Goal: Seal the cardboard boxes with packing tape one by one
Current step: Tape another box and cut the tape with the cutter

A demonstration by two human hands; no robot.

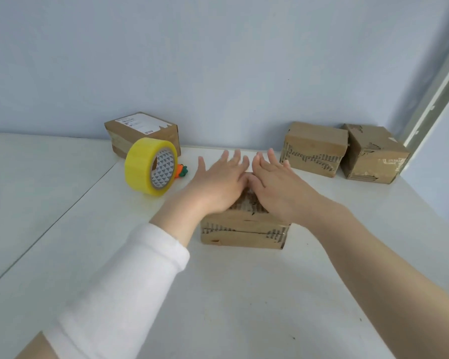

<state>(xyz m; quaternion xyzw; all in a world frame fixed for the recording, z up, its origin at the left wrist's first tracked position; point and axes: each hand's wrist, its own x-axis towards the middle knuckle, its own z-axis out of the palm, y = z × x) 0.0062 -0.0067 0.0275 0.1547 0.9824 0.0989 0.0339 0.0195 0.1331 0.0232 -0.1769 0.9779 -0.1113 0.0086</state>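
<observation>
Pressing flat, both hands (219, 181) cover the box (244, 230), long axis left-right.

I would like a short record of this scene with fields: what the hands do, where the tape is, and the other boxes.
left hand: left hand lies flat, fingers spread, on the near brown cardboard box
right hand: right hand flat on the same box, beside the left
tape: yellow roll of packing tape stands on edge on the white table, left of the hands, untouched
other boxes: labelled cardboard box behind the roll; two worn cardboard boxes at the right by the wall
small item: orange and green object behind the roll
</observation>
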